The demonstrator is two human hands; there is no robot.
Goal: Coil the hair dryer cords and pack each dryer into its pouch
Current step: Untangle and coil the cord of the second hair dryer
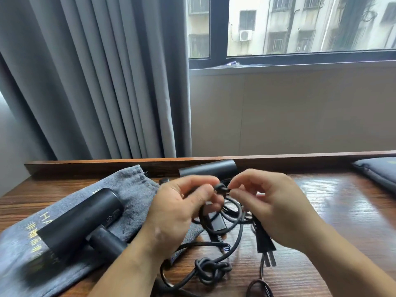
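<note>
We see the left hand (182, 209) and right hand (272, 206) pinching what seems a knot in the black cord (221, 188) above the tabletop (334, 206).

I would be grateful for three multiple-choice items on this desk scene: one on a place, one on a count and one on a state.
1. Where does the nearer hair dryer lie?
A. On the grey pouch
B. On the windowsill
C. On the floor

2. How many hair dryers show?
A. One
B. Two
C. Four

3. How is the cord that the left hand and right hand pinch?
A. Neatly coiled
B. Knotted and tangled
C. Packed away

Answers:
1 A: its body rests on the pouch's fabric.
2 B: a second dryer lies behind the hands.
3 B: a knot sits between the hands, and loose loops sprawl on the table.
</note>
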